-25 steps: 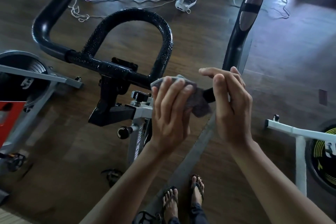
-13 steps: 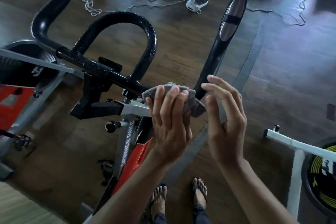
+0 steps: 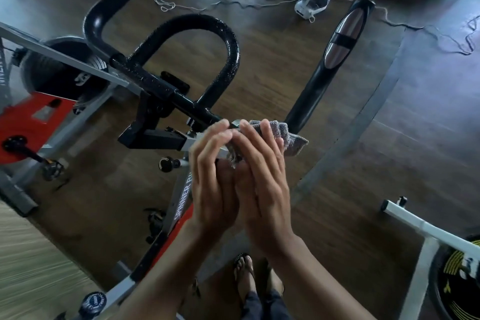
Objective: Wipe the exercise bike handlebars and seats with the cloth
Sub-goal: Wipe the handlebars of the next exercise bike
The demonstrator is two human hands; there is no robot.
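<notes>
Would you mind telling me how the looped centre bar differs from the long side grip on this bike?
The looped centre bar bends in an arch and is speckled black all over; the long side grip runs straight and carries silver plates split by a black band. Both are black.
</notes>
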